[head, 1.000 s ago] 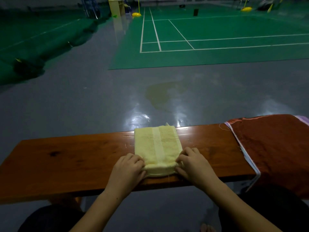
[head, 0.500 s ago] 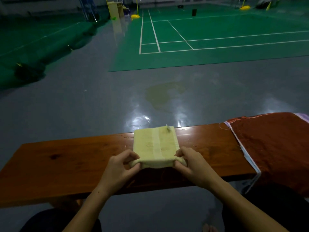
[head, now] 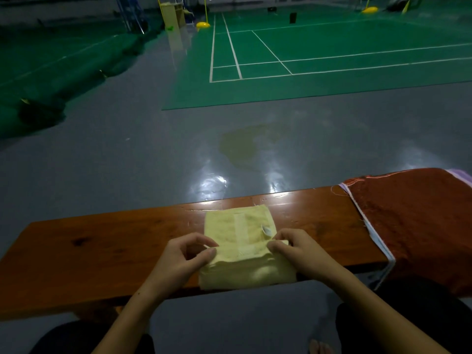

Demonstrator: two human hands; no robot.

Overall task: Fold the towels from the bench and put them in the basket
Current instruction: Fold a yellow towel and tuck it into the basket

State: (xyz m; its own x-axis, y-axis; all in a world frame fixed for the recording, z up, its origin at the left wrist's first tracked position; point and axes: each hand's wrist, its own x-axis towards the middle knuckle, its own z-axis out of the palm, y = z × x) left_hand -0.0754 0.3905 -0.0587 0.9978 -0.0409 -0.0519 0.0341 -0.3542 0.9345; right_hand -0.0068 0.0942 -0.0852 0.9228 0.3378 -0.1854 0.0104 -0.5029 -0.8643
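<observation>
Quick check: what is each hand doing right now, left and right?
Left hand: pinches the left edge of the yellow towel.
Right hand: pinches the towel's right edge.

glossy grey floor [head: 127, 162], green badminton court [head: 332, 52], yellow post base [head: 203, 25]

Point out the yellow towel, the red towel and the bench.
yellow towel [head: 245, 226], head view, on its flat top layer.
red towel [head: 419, 221], head view, on its middle, draped over the bench's right end.
bench [head: 115, 241], head view, on bare wood left of the hands.
</observation>
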